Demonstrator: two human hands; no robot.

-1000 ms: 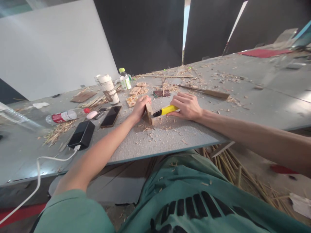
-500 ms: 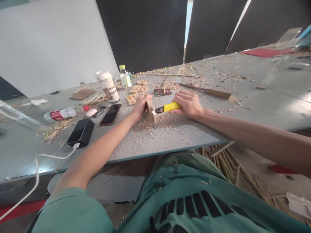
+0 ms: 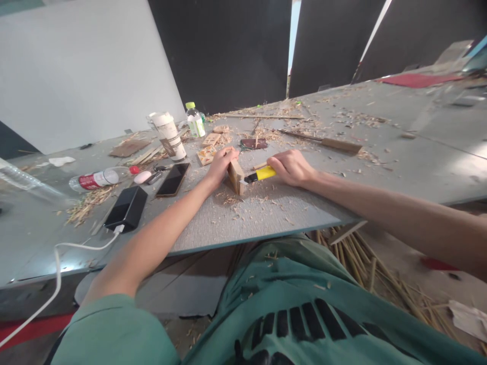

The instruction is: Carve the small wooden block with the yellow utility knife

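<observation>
Near the table's front, my left hand (image 3: pixel 221 166) is closed on the far end of a small wooden block (image 3: pixel 236 177), which stands on its narrow edge on the table. My right hand (image 3: pixel 292 168) grips a yellow utility knife (image 3: pixel 265 173) with a black front end. Its blade points left and sits at the block's near right edge; whether it touches the wood I cannot tell. A thin wooden stick (image 3: pixel 259 166) shows just behind the knife. Wood shavings (image 3: pixel 272 204) lie scattered around and below the block.
To the left are a phone (image 3: pixel 173 179), a black power bank (image 3: pixel 126 208) with a white cable, a lying bottle (image 3: pixel 99 178) and a paper cup (image 3: pixel 168 137). An upright bottle (image 3: pixel 195 121) stands behind. A wooden-handled tool (image 3: pixel 341 146) lies at right. Bamboo sticks (image 3: pixel 355 258) lie below the table.
My right hand has turned, and the knife has tilted, showing less of its yellow body. The blade has shifted slightly right and down along the block's edge. My left hand keeps its hold.
</observation>
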